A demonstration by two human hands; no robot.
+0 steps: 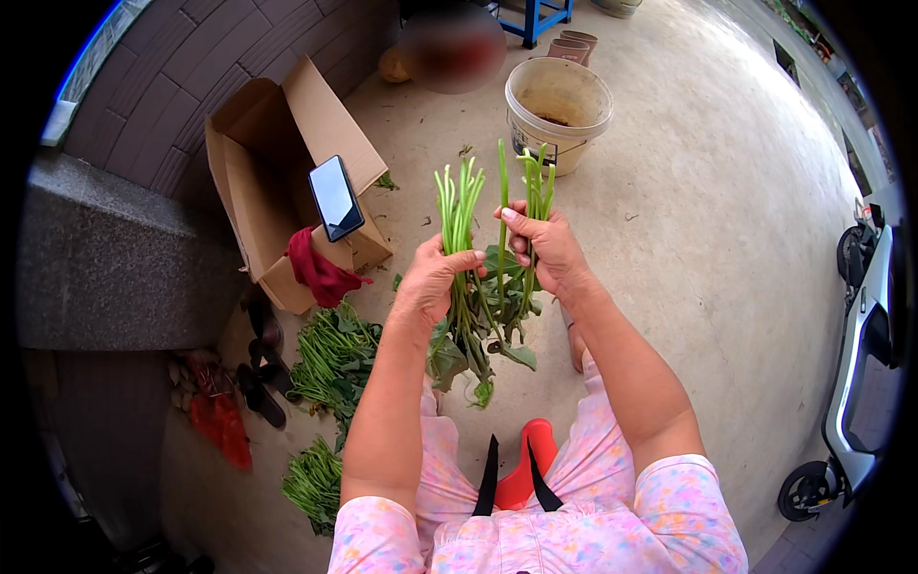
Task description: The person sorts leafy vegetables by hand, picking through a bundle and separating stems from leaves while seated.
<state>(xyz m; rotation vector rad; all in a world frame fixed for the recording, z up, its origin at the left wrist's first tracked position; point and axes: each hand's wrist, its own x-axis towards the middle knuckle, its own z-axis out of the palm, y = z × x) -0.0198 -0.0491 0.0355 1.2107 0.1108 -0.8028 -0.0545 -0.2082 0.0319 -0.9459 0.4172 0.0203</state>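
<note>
My left hand [443, 276] grips a bunch of long green leafy stems [456, 204], cut ends up and leaves hanging below. Beside it, my right hand [545, 244] holds a smaller bunch of the same stems [538, 179]. One single stem [503, 179] stands apart from that bunch, pinched between my right thumb and fingertips. The dark green leaves [448, 359] droop beneath both hands, above the concrete floor. Two heaps of similar greens, a larger heap [330, 351] and a smaller heap [315, 481], lie on the floor to my left.
An open cardboard box [265, 179] at the left bears a smartphone [336, 197] and a dark red cloth [323, 276]. A plastic bucket [559, 93] stands ahead. Sandals [259, 394] and a red mesh bag [219, 423] lie left. A scooter [853, 387] is at the far right.
</note>
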